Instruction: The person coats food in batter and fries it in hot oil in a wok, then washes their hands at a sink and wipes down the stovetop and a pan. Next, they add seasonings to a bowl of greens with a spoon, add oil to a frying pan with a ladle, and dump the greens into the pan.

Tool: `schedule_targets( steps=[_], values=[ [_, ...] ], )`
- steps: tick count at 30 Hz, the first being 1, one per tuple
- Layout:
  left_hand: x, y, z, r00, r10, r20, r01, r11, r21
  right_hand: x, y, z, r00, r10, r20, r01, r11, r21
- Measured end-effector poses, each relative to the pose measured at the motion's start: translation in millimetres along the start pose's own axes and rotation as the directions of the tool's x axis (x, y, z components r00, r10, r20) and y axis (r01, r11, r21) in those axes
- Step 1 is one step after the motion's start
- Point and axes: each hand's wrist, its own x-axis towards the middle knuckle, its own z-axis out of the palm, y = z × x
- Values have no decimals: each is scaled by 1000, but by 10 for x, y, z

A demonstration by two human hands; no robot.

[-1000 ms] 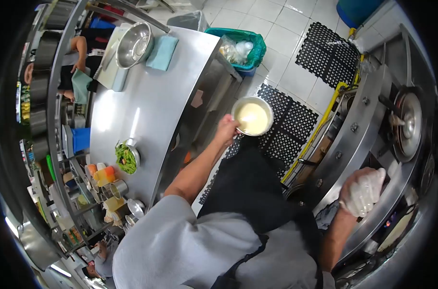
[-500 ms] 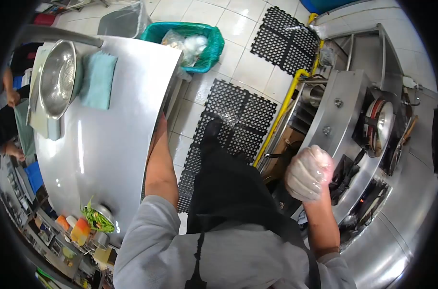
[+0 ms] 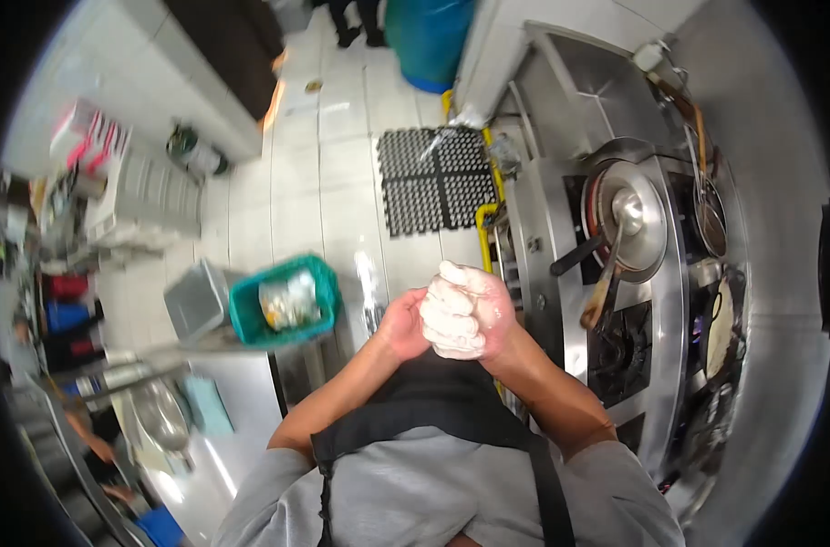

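Observation:
My right hand point(image 3: 474, 310) is in front of my apron with its fingers curled into a fist. A whitish layer covers the fingers; I cannot tell whether it is a thin glove or a wet coating. Whatever it may hold is hidden. My left hand point(image 3: 402, 325) is bare and touches or lies right beside the right one. Its fingers go out of sight behind the right fist.
To the right runs a stove point(image 3: 550, 273) with a pan point(image 3: 648, 223) and a ladle point(image 3: 606, 287) on it. Ahead on the left stand a green-lined bin point(image 3: 242, 305) and a grey bin point(image 3: 196, 296). A steel table point(image 3: 242, 410) holds a bowl point(image 3: 160, 415) and a cloth point(image 3: 210, 406). Another person's legs point(image 3: 356, 18) show far ahead.
My view has turned left and moved forward past the table. My right hand has come in from the stove side, and my left hand has risen to meet it.

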Motion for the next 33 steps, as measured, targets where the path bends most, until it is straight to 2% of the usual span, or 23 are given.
schedule_targets(
  steps=[2,3,4,6,9,12,13,16,17,21,24,25,28,29,32,33],
  values=[
    [573,237,311,996,-37,-79,48,988,145,16,-547,120,996,-83,27,82,996,36],
    [834,344,428,993,-95,-74,109,971,213,-7,-718,155,991,-130,26,128,989,81],
    [1093,417,621,985,-173,10,168,967,190,22,-960,169,976,-164,142,162,986,24],
    [1575,626,717,968,-152,-199,207,934,293,38,-1434,303,958,-237,162,247,968,-48],
    [2260,684,1155,911,-92,-402,293,832,472,96,-2179,407,911,-401,102,409,909,-81],
    [2954,906,1330,914,-172,-368,343,811,474,171,-2897,507,825,-564,15,564,823,-64],
    [3195,1103,1224,909,-247,-336,368,853,370,201,-3165,456,798,-600,62,603,796,-55],
    [3918,1479,1165,875,-319,-364,456,798,395,209,-3862,392,693,-702,165,711,703,10],
    [4154,1525,1259,846,-323,-425,495,770,401,181,-4071,380,659,-731,180,742,671,7],
    [5098,1870,1110,730,-560,-392,681,642,352,4,-4782,394,540,-818,198,820,564,96],
    [5738,1861,1124,665,-608,-433,742,605,289,-171,-5220,465,374,-905,202,904,405,139],
    [5922,1726,1294,680,-545,-490,730,564,386,-252,-5333,538,329,-926,185,919,359,164],
    [6520,1511,1392,660,-570,-490,751,510,419,-552,-5653,694,207,-956,210,958,242,157],
    [6733,1447,1397,627,-584,-516,778,500,381,-667,-5756,740,181,-948,261,966,221,134],
    [7222,1354,1309,608,-533,-588,794,395,463,-995,-6060,773,54,-970,238,986,90,143],
    [7428,1518,1067,553,-655,-514,831,390,397,-1080,-6129,787,19,-976,219,984,57,171]
  ],
)
